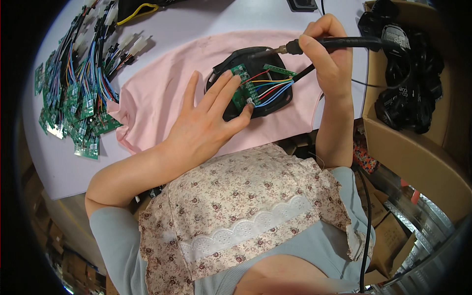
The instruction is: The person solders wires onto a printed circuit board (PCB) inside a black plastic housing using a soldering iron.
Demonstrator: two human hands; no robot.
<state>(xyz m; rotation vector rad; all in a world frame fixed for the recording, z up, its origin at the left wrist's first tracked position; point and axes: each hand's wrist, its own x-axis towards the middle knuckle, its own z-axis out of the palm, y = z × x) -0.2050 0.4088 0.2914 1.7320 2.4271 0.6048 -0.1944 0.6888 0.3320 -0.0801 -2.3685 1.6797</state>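
My left hand point(204, 115) lies with fingers spread on a green circuit board point(241, 91), its fingertips pressing the board's left side and lower end. The board sits inside a black plastic housing point(278, 103). Red, yellow, white and blue wires point(275, 91) run from it to a black cable on the right; a narrow green strip board point(279, 70) rests above them. My right hand point(332, 56) is closed around a slim black tool point(295, 47) with a brass-coloured collar and thin metal tip. That tip points left over the housing's upper part; whether it touches cannot be made out.
A pink cloth point(162, 73) lies under the housing on the white table point(196, 19). Several green boards with wire bundles point(78, 98) are piled at left. At right, a cardboard box point(408, 142) holds black display units point(405, 88). A black cord point(368, 221) hangs beside my right arm.
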